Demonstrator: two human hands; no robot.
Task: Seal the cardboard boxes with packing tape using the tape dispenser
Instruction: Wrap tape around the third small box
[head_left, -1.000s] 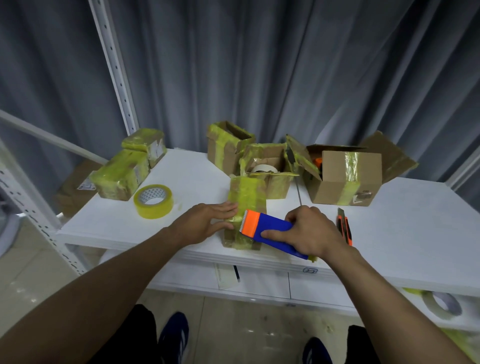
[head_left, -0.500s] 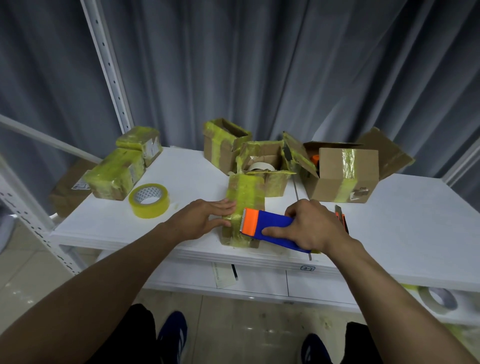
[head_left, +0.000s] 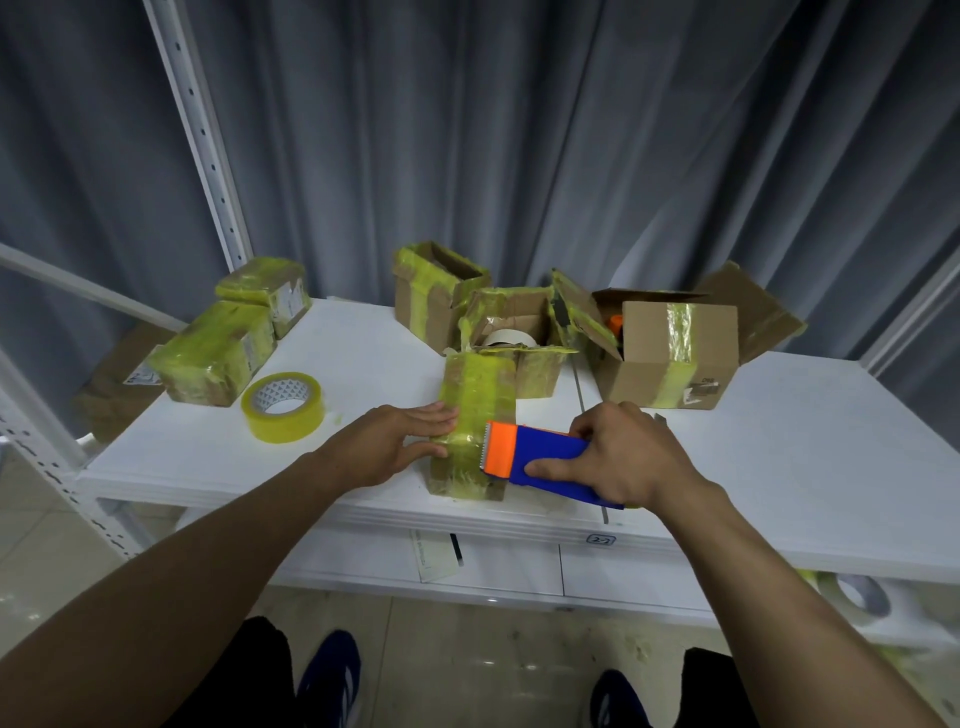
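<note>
The white shelf board (head_left: 779, 467) carries a tape-wrapped box (head_left: 213, 358) at its left end, with a smaller wrapped box (head_left: 265, 286) just behind it. A yellow tape roll (head_left: 283, 410) lies beside them and a long taped box (head_left: 475, 395) lies at the front edge. Along the back stand a small open box (head_left: 431, 296), a middle open box (head_left: 514, 317) and a large open box (head_left: 670, 353).

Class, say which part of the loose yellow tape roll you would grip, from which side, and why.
Probably pinch its wall from above, thumb in the open core and fingers outside: the yellow tape roll lies flat with its hole facing up.
</note>
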